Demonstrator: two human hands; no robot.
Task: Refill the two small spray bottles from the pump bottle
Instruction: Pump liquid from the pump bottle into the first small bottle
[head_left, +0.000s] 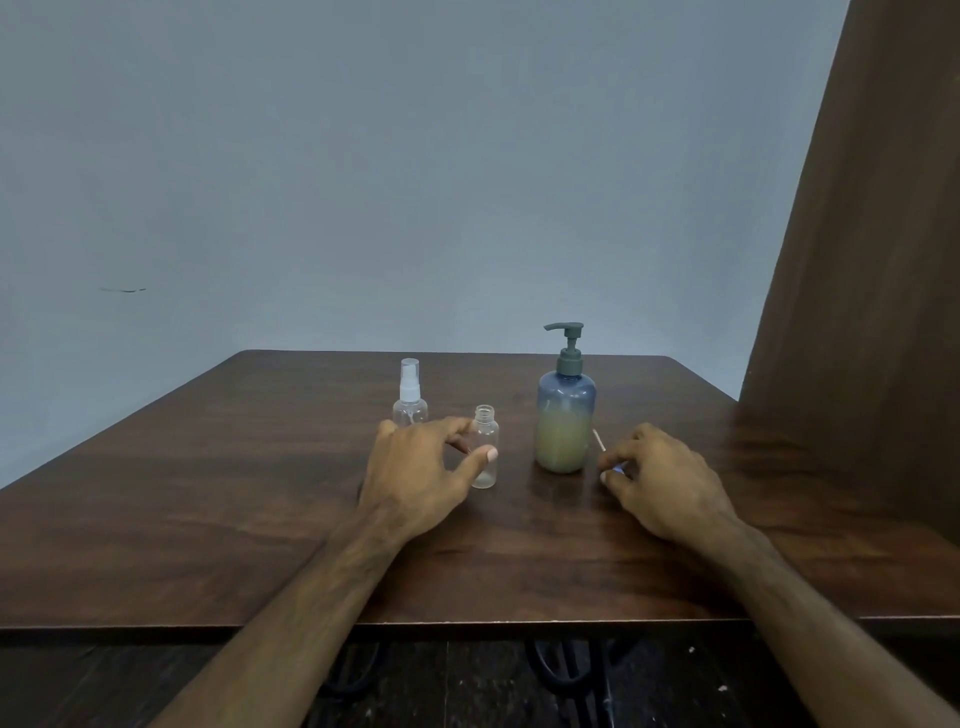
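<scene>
A: Left hand (415, 470) on the dark wooden surface (208, 493), thumb and fingers curled round the uncapped clear spray bottle (485, 448), upright, open neck on top. Thumb tip on its front, fingers partly behind it.

B: Contents of that one?

A: Looks empty; clear plastic, hard to tell for sure.

B: Second bottle?

A: Capped clear spray bottle (410, 392) standing just behind the left hand, lower part hidden by the knuckles. White sprayer under a clear cap. Fill level not readable.

B: Pump bottle?

A: Blue pump bottle (566, 415) upright between the two hands, right of the uncapped one, grey pump head (565, 338) pointing left. Yellowish liquid up to about half.

B: Right hand?

A: Right hand (660, 483) low over the surface just right of the pump bottle, fingers curled, pinching something small (617, 470), bluish-white, mostly covered by fingertips. Thin pale tube (598, 440) sticking up from there. Probably the removed sprayer, too hidden to confirm.

B: Edges?

A: Forearms cut off at the bottom. Brown curtain (872, 260) far right, plain blue-grey wall (363, 182) behind. Dark table frame under the near edge, blurry.
</scene>
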